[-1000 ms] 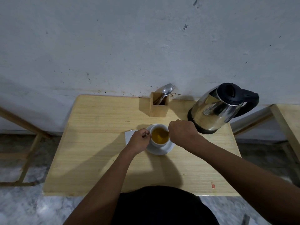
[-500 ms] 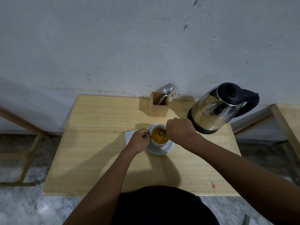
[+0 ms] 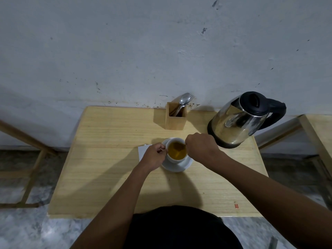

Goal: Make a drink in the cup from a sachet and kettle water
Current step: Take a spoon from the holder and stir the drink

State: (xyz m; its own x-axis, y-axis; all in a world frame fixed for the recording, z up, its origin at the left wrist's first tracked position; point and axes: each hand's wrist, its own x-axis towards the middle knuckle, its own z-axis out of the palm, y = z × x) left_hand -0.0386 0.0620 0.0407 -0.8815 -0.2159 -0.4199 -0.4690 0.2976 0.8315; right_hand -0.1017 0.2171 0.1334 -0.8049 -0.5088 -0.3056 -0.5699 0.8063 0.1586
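A white cup [image 3: 172, 159] of amber liquid stands on a white saucer [image 3: 187, 163] in the middle of the wooden table [image 3: 107, 159]. My left hand [image 3: 153, 157] pinches the cup's handle at its left side. My right hand [image 3: 201, 147] is a fist at the cup's right rim, closed on a thin thing that leads down to a dark tea bag [image 3: 178, 146] in the liquid. A steel kettle [image 3: 233, 123] with a black lid and handle stands at the back right, close behind my right hand.
A white paper wrapper [image 3: 142, 150] lies partly under my left hand. A wooden holder [image 3: 175, 121] with a spoon [image 3: 185, 99] stands at the back by the wall. Another wooden table [image 3: 321, 133] is to the right, and a wooden frame [image 3: 34, 169] to the left.
My right hand shifted slightly up and left over the cup, then back, and the dark tea bag moved in the liquid. My left hand stayed on the handle.
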